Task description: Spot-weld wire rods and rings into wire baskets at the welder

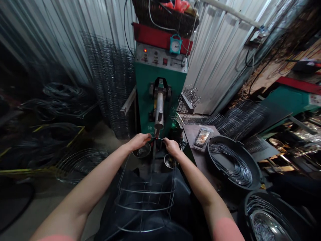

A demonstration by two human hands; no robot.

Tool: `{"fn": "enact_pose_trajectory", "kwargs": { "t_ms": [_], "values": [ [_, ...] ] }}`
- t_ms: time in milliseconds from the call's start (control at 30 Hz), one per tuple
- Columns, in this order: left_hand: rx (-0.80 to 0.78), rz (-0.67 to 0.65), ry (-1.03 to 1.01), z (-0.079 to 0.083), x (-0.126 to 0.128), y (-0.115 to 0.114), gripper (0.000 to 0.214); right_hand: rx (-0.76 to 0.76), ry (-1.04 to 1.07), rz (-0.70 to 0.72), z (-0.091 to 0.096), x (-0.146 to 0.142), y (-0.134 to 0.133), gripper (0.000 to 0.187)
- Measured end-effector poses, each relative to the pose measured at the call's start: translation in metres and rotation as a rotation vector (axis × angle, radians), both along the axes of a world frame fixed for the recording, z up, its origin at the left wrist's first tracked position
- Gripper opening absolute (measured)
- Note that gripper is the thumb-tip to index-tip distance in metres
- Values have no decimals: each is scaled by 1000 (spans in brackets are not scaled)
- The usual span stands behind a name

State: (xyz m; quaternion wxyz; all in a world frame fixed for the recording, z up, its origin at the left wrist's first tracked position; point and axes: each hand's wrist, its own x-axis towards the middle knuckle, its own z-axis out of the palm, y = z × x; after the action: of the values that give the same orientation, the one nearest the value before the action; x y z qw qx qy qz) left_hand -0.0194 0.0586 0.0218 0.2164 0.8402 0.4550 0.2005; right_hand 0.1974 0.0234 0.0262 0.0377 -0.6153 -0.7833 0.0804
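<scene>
- Both hands were up at the front of a green welding machine, right by the tip of its long metal arm.
- The step in hand was holding a thin bent wire at that tip.
- The left hand was closed, gripping one side of the thin bent wire.
- The right hand was closed too, pinching the other side.
- A wire basket hung below the hands, in the lower middle of the frame. It was shiny, with round rings and straight bars and open gaps between them.
- I could not tell if the basket was joined to the thin bent wire.
- Two small metal bowls sat just below the hands.
- A black tub full of bent wires sat on the right.
- A stack of wire mesh stood at the upper left.
</scene>
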Motion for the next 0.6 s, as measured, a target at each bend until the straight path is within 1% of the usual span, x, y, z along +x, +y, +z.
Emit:
{"fn": "enact_pose_trajectory", "kwargs": {
  "t_ms": [233,300,400,500,567,600],
  "values": [
    [-4,-7,-12,6,-1,1,30,-1,68,-39,-1,0,-3,33],
    [-8,-9,-14,7,0,1,31,3,153,-46,-4,1,-4,32],
    [-29,-8,-13,7,1,1,33,-19,366,-33,-7,5,-10,34],
    [-51,27,-13,14,-2,-2,38,-35,537,-51,-11,17,-27,36],
    [-39,74,-20,23,-13,-12,48,9,580,-72,-12,38,-50,37],
    [-30,115,-43,28,-22,-22,54,54,577,-97,-12,55,-66,37]
  ]
}}
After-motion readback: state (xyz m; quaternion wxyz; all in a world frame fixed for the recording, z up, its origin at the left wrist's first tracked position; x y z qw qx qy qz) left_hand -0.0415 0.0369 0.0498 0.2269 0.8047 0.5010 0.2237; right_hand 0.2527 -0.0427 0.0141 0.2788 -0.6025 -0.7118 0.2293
